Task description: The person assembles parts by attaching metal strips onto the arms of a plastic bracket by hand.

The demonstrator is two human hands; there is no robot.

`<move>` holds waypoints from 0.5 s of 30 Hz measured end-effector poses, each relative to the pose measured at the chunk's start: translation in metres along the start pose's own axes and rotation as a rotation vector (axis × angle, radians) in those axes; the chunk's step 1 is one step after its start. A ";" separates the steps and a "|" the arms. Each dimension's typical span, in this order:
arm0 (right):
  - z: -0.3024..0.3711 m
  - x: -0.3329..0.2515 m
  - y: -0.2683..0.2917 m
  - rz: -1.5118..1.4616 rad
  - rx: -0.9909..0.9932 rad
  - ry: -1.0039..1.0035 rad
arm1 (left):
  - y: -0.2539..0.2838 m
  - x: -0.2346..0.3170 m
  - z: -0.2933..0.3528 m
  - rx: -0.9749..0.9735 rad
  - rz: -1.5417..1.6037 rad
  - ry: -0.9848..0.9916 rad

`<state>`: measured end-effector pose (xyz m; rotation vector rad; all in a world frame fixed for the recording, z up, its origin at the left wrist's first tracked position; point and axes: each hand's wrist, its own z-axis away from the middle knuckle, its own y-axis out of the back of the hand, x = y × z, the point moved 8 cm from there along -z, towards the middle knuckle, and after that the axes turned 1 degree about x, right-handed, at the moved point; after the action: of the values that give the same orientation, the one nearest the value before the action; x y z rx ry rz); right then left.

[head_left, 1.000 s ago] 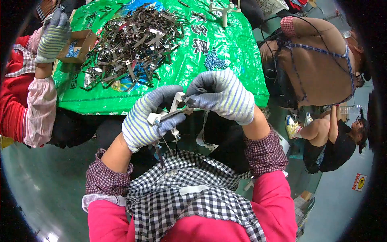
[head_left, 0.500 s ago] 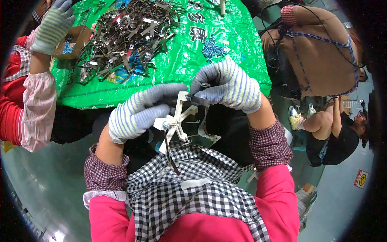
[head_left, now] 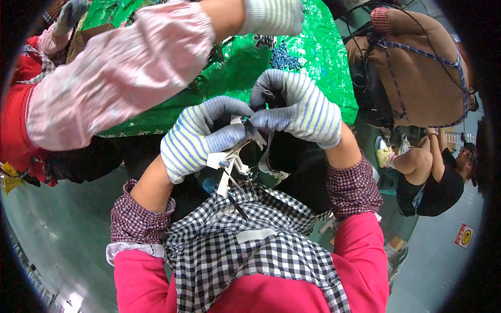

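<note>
Above my lap, my left hand [head_left: 201, 135], in a striped knit glove, is closed round a white plastic bracket [head_left: 233, 160] with several arms. From the bracket's lower arm hangs a dark metal strip [head_left: 237, 205]. My right hand [head_left: 298, 107], gloved alike, is closed with thumb and fingers pinched on another metal strip [head_left: 255, 134] at the bracket's upper end. The fingertips of both hands nearly meet there and hide the joint. A small dark piece shows inside the curl of my right fingers, too unclear to name.
A co-worker's pink sleeve [head_left: 125, 78] reaches across the green table cover [head_left: 326, 62] from the left, its gloved hand [head_left: 274, 15] at the far side. It hides most of the metal-strip pile. Blue screws [head_left: 284, 57] lie beyond my right hand. A person's back [head_left: 412, 68] is at right.
The co-worker's arm has swung in across the table, over the metal pile. My left hand has moved right and slightly up with the bracket, which has tilted. My hands are closer together.
</note>
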<state>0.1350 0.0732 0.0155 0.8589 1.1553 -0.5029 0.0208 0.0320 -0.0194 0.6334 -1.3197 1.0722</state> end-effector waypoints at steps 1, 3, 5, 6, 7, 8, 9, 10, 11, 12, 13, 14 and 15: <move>0.000 0.000 0.000 0.012 0.011 0.000 | 0.000 -0.001 0.000 0.001 -0.002 0.001; 0.000 0.003 -0.001 -0.042 0.009 -0.021 | -0.001 -0.004 -0.001 -0.001 0.059 0.007; 0.001 0.008 -0.002 -0.098 0.011 -0.042 | -0.001 -0.005 -0.001 -0.010 0.060 0.019; 0.000 0.009 -0.003 -0.094 0.015 -0.012 | -0.001 -0.006 -0.001 -0.016 0.066 0.030; 0.000 0.008 -0.003 -0.090 0.019 0.019 | 0.000 -0.006 -0.001 -0.019 0.061 0.032; 0.000 0.008 -0.002 -0.094 0.024 0.021 | 0.000 -0.006 -0.002 -0.021 0.028 0.029; 0.001 0.004 -0.002 -0.077 0.011 0.063 | 0.000 -0.006 -0.003 -0.022 -0.004 0.025; 0.002 0.000 -0.002 -0.062 -0.002 0.105 | 0.000 -0.006 -0.003 -0.025 -0.009 0.028; 0.003 -0.001 -0.001 -0.066 0.003 0.108 | 0.000 -0.005 -0.002 -0.011 0.053 0.020; 0.004 0.000 -0.002 -0.116 -0.034 0.078 | 0.001 -0.005 -0.001 0.005 0.115 0.013; 0.005 0.000 -0.003 -0.166 -0.072 0.049 | 0.001 -0.005 -0.001 0.005 0.107 0.017; 0.007 -0.002 -0.002 -0.173 -0.069 0.055 | 0.003 -0.001 -0.002 0.021 0.088 -0.023; 0.009 -0.001 0.003 -0.186 -0.006 0.023 | 0.006 0.002 -0.002 0.033 0.067 -0.062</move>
<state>0.1424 0.0674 0.0191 0.7571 1.2642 -0.6423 0.0160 0.0366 -0.0189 0.6553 -1.3872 1.1384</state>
